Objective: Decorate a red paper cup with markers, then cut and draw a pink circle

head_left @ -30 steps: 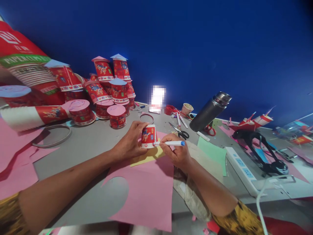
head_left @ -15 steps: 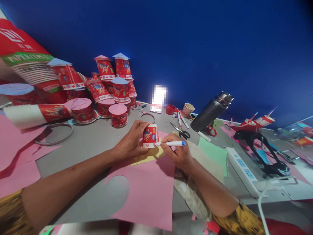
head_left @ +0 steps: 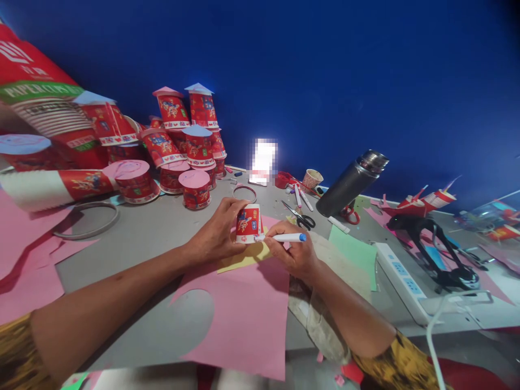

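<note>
My left hand (head_left: 219, 230) is closed round the left side of a red paper cup (head_left: 248, 221), its white band at the bottom. In my right hand (head_left: 294, 252) is a white marker (head_left: 286, 237) with a blue end, its tip at the cup's white band, where small pink marks show. Beneath both hands lie a yellow paper piece (head_left: 239, 261) and a pink paper sheet (head_left: 252, 309) with a round cut-out. Scissors (head_left: 299, 216) with black handles rest beyond my right hand.
Decorated red cups (head_left: 199, 149) with paper tops stand stacked at the back left. A dark thermos (head_left: 351, 184) leans at the back right. Further right are green paper (head_left: 353, 252), a power strip (head_left: 402, 281) and a black headset-like frame (head_left: 439, 254). Loose markers (head_left: 303, 199) lie behind the scissors.
The marker has shifted very slightly left along the cup's band. Both hands keep their hold, and the whole view has drifted a little.
</note>
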The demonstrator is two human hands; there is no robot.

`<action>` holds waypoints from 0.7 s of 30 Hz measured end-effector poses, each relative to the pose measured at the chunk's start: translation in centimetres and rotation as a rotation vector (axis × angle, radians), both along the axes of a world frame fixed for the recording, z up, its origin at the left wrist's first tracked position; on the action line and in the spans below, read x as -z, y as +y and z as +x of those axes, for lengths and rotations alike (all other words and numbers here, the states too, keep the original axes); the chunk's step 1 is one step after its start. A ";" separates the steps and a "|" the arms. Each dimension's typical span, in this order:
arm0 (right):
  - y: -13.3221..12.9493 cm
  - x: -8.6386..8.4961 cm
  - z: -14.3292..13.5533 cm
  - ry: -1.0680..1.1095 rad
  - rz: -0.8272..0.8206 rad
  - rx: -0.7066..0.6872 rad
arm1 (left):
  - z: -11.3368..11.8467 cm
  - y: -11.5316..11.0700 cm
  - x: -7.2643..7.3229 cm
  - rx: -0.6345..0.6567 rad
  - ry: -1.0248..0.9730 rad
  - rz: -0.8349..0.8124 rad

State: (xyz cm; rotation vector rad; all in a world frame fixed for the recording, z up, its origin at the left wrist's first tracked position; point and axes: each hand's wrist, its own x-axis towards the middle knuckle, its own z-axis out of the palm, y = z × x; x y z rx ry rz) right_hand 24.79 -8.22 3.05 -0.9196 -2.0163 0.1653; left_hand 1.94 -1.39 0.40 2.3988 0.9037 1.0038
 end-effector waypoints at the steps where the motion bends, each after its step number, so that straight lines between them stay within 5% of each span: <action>1: 0.0 0.0 0.0 -0.007 0.000 0.001 | 0.0 0.0 -0.1 -0.001 0.004 -0.001; 21: 0.1 -0.5 0.3 0.054 -0.054 0.069 | -0.2 0.1 -0.1 0.010 0.018 0.022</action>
